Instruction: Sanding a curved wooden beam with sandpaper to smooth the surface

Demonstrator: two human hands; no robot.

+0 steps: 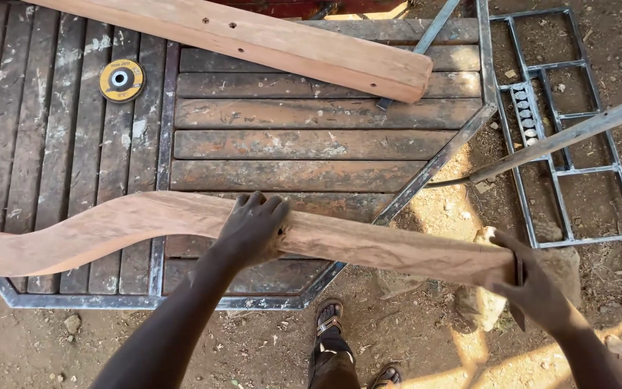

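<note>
Curved wooden plank (145, 223) looks stiff, heavy and rough; left hand (253, 227) clasps its middle, right hand (534, 288) grips the end at three o'clock, steadying it.

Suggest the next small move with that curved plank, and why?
Probably lower the curved plank flat onto the slatted metal-framed table. The left hand grips its middle and the right hand holds its end, which hangs unsupported past the table's edge over the dirt ground.
</note>
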